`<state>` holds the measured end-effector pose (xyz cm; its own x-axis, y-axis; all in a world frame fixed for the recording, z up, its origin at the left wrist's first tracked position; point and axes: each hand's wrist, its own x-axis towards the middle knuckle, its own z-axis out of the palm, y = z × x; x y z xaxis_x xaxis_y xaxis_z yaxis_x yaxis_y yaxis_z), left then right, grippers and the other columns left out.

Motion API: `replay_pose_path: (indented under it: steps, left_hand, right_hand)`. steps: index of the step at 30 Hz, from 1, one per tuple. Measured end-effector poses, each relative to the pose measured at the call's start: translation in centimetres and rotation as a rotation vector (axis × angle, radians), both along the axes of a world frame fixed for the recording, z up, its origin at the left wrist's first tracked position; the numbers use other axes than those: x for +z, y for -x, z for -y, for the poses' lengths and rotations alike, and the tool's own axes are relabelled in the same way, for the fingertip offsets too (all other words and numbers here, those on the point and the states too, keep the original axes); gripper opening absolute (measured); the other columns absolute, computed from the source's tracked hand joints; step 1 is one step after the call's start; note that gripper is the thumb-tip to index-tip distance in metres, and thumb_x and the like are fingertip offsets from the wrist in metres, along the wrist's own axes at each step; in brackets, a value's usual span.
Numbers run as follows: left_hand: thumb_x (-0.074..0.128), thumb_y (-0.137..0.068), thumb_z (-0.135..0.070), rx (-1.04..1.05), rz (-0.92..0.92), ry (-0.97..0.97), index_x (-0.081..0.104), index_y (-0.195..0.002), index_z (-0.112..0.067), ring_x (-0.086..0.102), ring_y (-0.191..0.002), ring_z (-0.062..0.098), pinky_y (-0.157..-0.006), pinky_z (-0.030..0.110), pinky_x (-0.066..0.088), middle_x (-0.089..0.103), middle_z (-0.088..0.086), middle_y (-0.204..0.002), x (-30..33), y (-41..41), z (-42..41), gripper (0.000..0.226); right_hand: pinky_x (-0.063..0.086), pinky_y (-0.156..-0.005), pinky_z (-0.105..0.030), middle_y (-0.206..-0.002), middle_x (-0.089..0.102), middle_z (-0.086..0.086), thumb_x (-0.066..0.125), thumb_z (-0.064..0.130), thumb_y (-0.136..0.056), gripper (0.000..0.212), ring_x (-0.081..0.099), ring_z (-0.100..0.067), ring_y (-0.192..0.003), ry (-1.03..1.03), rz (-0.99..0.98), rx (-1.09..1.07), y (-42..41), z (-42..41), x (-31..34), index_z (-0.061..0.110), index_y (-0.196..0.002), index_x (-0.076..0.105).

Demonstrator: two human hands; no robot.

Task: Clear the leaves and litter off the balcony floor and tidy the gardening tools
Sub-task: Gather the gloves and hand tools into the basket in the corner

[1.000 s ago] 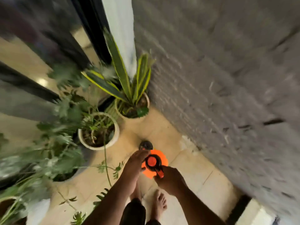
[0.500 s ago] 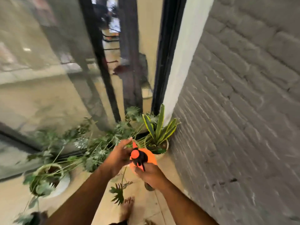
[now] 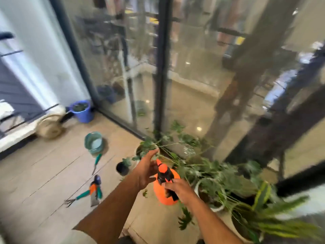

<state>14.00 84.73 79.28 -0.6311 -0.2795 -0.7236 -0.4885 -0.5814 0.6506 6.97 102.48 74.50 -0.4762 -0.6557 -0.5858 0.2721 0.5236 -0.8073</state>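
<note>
An orange spray bottle (image 3: 162,194) with a black pump head hangs above the floor in the lower middle. My right hand (image 3: 177,189) grips its black handle. My left hand (image 3: 146,169) hovers beside the nozzle with fingers spread and holds nothing. On the tiles to the left lie a hand rake (image 3: 77,198) with a green grip, a trowel (image 3: 94,196) and a green-handled tool (image 3: 96,162). A fallen leaf (image 3: 184,220) lies on the floor below the bottle.
Potted plants (image 3: 211,176) crowd the right side along the glass wall (image 3: 184,67). A small black pot (image 3: 122,168), a teal bucket (image 3: 93,143), a blue bucket (image 3: 81,110) and a beige watering can (image 3: 50,126) stand on the tiled floor (image 3: 35,173).
The view has swung left from the brick wall to the glass wall and open floor. My right hand keeps its grip on the spray bottle; my left hand has drawn off it and opened.
</note>
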Motion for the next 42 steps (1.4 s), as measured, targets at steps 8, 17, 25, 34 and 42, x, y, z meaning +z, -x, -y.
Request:
replay_pose_path:
  steps: [8,17,25,34,42]
  left_hand:
    - [0.068,-0.083,-0.069,0.326,0.037,0.014,0.065,-0.093,-0.025,0.061,-0.100,0.018,-0.090,0.041,0.038,0.071,-0.002,-0.086,0.4,-10.7,16.1,0.045]
    - [0.069,-0.090,-0.058,0.569,0.079,0.037,0.072,-0.113,-0.023,0.061,-0.097,0.014,-0.075,0.035,0.041,0.073,0.000,-0.107,1.0,-17.5,30.1,0.042]
    - [0.061,-0.101,-0.050,0.664,0.163,0.062,0.071,-0.103,-0.021,0.065,-0.067,0.009,-0.069,0.028,0.056,0.073,-0.012,-0.069,1.7,-16.8,37.6,0.031]
    - [0.067,-0.087,-0.072,0.817,0.205,0.175,0.077,-0.120,-0.031,0.063,-0.112,0.023,-0.099,0.064,0.052,0.073,-0.003,-0.127,2.7,-18.2,49.0,0.053]
    - [0.070,-0.080,-0.076,0.926,0.220,0.177,0.072,-0.127,-0.032,0.060,-0.112,0.021,-0.098,0.066,0.052,0.066,-0.003,-0.137,3.3,-20.3,56.9,0.064]
  right_hand:
    - [0.055,-0.091,-0.044,-0.079,0.078,-0.010,0.081,0.050,-0.066,0.042,0.073,-0.020,-0.073,-0.027,-0.045,0.429,-3.8,20.2,-0.6,0.013,-0.085,0.082]
    - [0.058,-0.082,-0.030,-0.087,0.078,-0.021,0.078,0.050,-0.076,0.034,0.077,-0.028,-0.085,0.117,-0.038,0.576,-9.0,37.4,2.4,0.016,-0.078,0.077]
    - [0.058,-0.097,-0.049,-0.081,0.078,-0.020,0.074,0.051,-0.080,0.033,0.078,-0.035,-0.085,0.147,-0.088,0.743,-8.0,49.8,2.6,0.021,-0.065,0.078]
    - [0.059,-0.088,-0.038,-0.078,0.079,-0.011,0.074,0.038,-0.093,0.028,0.076,-0.022,-0.075,0.234,-0.123,0.948,-7.2,64.8,6.6,0.023,-0.069,0.079]
    - [0.053,-0.089,-0.034,-0.079,0.080,-0.006,0.067,0.048,-0.096,0.034,0.077,-0.021,-0.077,0.271,-0.126,1.049,-9.3,74.6,7.0,0.020,-0.079,0.077]
